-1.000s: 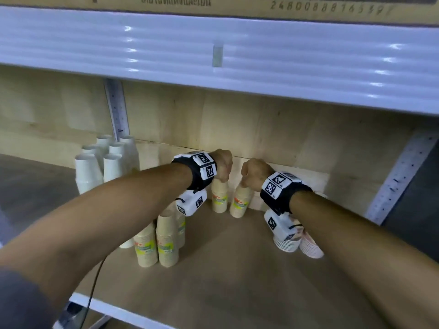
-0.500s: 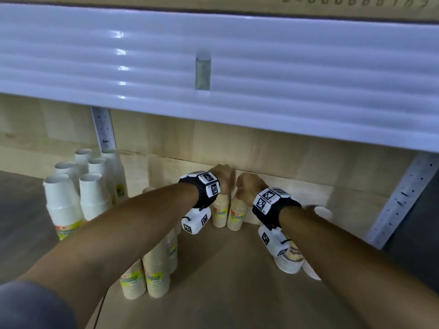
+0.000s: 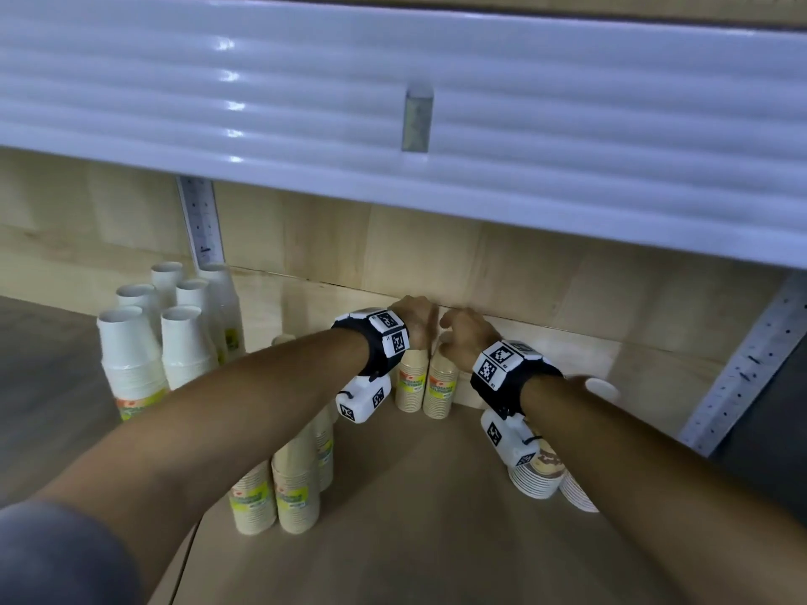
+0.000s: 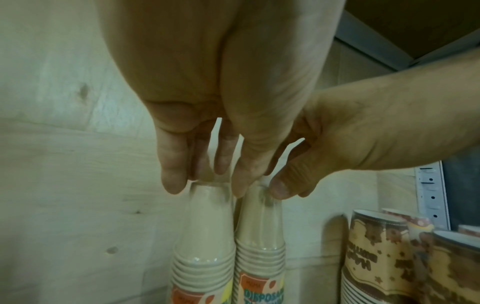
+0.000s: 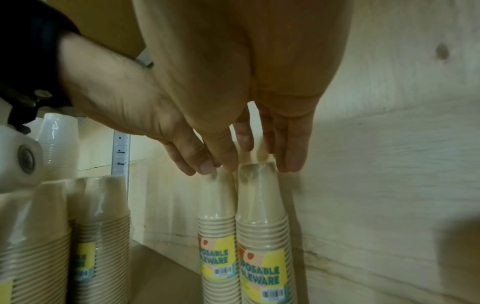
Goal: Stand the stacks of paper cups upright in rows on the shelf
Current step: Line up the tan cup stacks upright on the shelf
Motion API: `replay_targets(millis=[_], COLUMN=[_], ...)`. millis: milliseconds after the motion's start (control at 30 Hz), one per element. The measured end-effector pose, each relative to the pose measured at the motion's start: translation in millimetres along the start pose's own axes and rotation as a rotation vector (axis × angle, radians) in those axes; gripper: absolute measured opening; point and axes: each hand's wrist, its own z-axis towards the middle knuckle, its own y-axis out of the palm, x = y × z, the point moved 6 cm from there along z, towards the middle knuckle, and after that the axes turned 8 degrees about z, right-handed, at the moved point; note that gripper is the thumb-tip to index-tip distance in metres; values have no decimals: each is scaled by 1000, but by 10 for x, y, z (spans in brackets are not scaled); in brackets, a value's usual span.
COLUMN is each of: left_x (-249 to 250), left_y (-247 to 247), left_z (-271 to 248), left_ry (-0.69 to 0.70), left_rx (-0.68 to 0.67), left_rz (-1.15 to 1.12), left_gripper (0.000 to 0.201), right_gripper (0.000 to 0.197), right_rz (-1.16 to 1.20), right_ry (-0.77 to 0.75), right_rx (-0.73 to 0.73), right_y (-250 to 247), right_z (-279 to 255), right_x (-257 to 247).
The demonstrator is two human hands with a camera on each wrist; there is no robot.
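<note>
Two beige paper cup stacks stand upright side by side against the shelf's back wall, the left stack [image 3: 410, 382] [image 4: 207, 226] [image 5: 218, 205] touching the right stack [image 3: 441, 386] [image 4: 259, 226] [image 5: 259, 205]. My left hand [image 3: 415, 318] [image 4: 206, 181] pinches the top of the left stack with fingertips pointing down. My right hand [image 3: 465, 329] [image 5: 257, 162] pinches the top of the right stack the same way. The two hands nearly touch each other. Both stacks carry yellow labels and clear wrap.
More beige stacks [image 3: 297, 482] stand at the front left, white cup stacks [image 3: 131, 355] further left. Brown patterned cups [image 3: 541, 473] lie under my right wrist. The white upper shelf edge [image 3: 393, 102] hangs close overhead. A metal upright [image 3: 742, 369] is at the right.
My hands have drawn together, bringing the two beige stacks upright and side by side at the back wall. The head view has dropped lower.
</note>
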Motion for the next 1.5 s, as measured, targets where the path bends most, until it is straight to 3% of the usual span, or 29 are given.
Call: replay_targets(millis=[167, 367, 500, 667, 867, 1067, 1200, 1300, 1500], left_x=[-135, -389, -590, -838, -1137, -1245, -1266, -1280, -1230], left_y=[-212, -471, -558, -538, -398, -230, -113, -9, 70], left_z=[-207, -576, -867, -1283, -1754, -2056, -2166, -2196, -2242], left_ry=[8, -42, -68, -141, -230, -247, -267, -271, -237], left_rx=[-26, -47, -89, -136, -279, -307, -321, -339, -317], left_rz=[-78, -22, 17, 117, 98, 65, 30, 21, 32], left_gripper=[35, 54, 22, 37, 21, 11, 32, 36, 40], right_gripper=[29, 40, 44, 35, 19, 22, 20, 30, 20], right_rz=[-2, -41, -26, -1, 55, 51, 46, 52, 20], right_ry=[-88, -101, -145, -215, -235, -269, -274, -289, -315], right_rx=[6, -46, -80, -132, -175, -270, -279, -307, -300], right_y=[-108, -78, -10, 123, 307, 515, 609, 678, 760], right_z=[-102, -186, -289, -487, -760, -1002, -1077, -1102, -1116], right_x=[-223, -551, -870, -1301, -1679, -1892, -1943, -1963, -1966])
